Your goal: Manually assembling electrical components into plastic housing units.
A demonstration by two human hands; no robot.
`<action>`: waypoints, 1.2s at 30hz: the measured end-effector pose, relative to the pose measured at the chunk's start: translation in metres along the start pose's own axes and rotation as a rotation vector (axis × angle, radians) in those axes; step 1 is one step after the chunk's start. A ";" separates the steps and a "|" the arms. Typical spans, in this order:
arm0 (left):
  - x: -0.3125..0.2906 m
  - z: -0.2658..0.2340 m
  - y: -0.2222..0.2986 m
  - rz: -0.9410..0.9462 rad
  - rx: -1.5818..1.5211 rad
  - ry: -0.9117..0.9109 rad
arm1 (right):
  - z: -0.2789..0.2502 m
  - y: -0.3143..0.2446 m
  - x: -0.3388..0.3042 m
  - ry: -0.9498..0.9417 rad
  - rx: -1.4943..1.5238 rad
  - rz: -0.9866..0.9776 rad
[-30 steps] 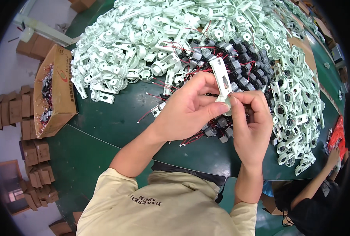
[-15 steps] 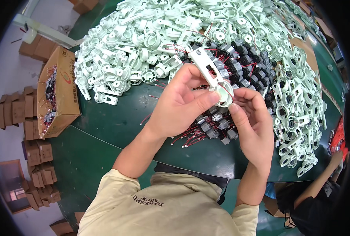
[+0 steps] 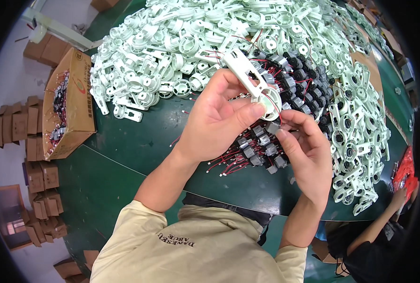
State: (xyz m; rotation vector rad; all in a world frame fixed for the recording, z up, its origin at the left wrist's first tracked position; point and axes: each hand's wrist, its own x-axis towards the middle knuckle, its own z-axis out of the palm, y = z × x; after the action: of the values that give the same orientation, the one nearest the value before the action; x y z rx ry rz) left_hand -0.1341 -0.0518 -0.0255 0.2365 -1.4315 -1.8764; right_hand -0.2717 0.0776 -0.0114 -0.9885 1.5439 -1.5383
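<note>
My left hand [image 3: 210, 115] is closed on a pale green plastic housing [image 3: 241, 67], with a slotted arm at the top and a round ring at the lower end. The thumb presses on the ring. Beside that ring, my right hand [image 3: 309, 151] pinches a small grey motor [image 3: 272, 127] between thumb and fingertips; a red wire runs from it into the ring. Behind and below both hands lies a heap of grey and black motors [image 3: 309, 85] with red wires. A large pile of pale green housings [image 3: 172, 52] covers the far part of the table.
To the right lie many housings with dark round parts in their rings [image 3: 353, 132]. A cardboard box [image 3: 78, 104] of wired motors stands at the left, near stacked cartons [image 3: 42, 177]. Another person's arm [image 3: 377, 226] reaches toward a red bag [image 3: 404, 170] at the right.
The grey motor now shows below the ring in my right fingers, which have shifted slightly down from it. My left hand has raised the housing slightly.
</note>
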 end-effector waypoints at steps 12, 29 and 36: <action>-0.001 0.000 0.003 -0.098 -0.210 0.006 | -0.008 -0.004 0.000 -0.122 0.203 0.120; 0.004 -0.004 -0.001 -0.034 -0.119 0.031 | -0.006 -0.003 0.001 0.027 0.134 -0.037; -0.001 0.007 0.003 -0.223 0.003 -0.072 | -0.007 0.004 0.004 0.037 -0.032 -0.279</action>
State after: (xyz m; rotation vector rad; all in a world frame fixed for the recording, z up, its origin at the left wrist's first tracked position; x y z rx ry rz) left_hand -0.1357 -0.0465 -0.0207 0.3460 -1.5073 -2.0809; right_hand -0.2801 0.0770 -0.0155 -1.2427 1.5088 -1.7339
